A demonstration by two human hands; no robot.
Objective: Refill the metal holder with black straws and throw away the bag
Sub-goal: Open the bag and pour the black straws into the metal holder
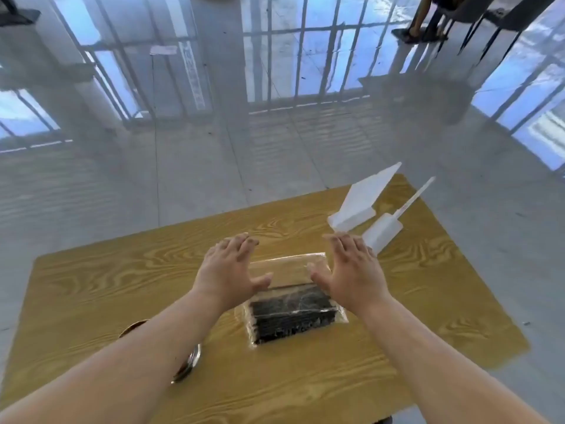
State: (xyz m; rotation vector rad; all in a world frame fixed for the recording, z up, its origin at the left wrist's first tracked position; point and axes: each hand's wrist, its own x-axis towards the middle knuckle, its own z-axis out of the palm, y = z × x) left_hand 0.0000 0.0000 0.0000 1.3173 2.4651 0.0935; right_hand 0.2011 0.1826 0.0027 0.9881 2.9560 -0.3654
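Glossy grey floor tiles mirror barred windows around a small wooden table (91,280) with a yellow grain pattern, seen from above. Two bare forearms reach forward over it. The left hand (227,267) and the right hand (351,270) are both spread wide, palms down and facing slightly toward each other, fingers splayed, holding nothing. They hover on either side of the far end of a clear plastic bag (290,296) lying flat near the table's middle; whether the thumbs touch the plastic cannot be told. Inside the near half of the bag is a dense block of black straws (290,316); the far half looks see-through and flattened. The metal holder (191,359) sits at the near left of the table, mostly hidden under the left forearm, so only parts of its shiny round rim show. Beyond the right hand stand two white objects (363,203), one wedge-shaped and one like a bottle with a thin stick, hard to identify. At the top right edge, someone's sandalled feet (415,33) and dark chair legs are cut off.
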